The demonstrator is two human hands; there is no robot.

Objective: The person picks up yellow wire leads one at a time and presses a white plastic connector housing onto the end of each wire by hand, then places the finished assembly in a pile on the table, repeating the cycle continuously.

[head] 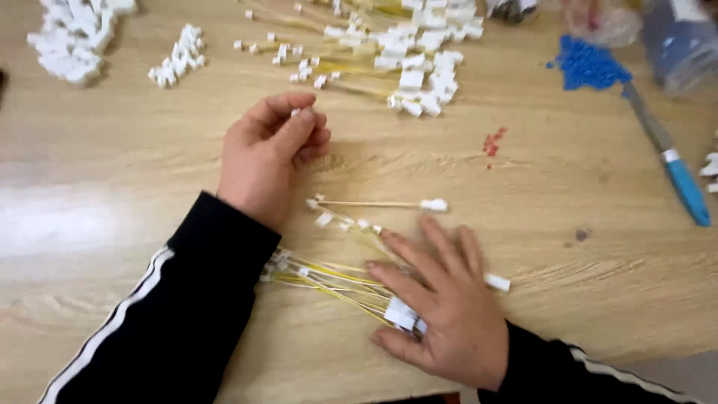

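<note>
Nearest the front edge of the wooden worktop [523, 150] we see our right hand [441, 314] lying flat, fingers spread, pressing down on a bundle of thin yellow wires [329, 278] tipped with small white plastic connectors [401, 313]; the bundle fans out leftward toward our black sleeve [179, 314]. Just beyond it one single wire [374, 203] lies apart, a connector at each end. Our left hand [269, 157] hovers past that, fingers curled and pinched together on a tiny white terminal piece [297, 112]. We judge these wires light, springy and quick to tangle or slide on the smooth wood, so they are best taken by the stiff connector, not the slack middle. Farther back, loose white housings [426, 56] and more wired pieces lie heaped near the far edge, with smaller piles [75, 37] toward the far left corner. At the far right are blue beads [587, 66] and a blue-handled tool [673, 164].
</note>
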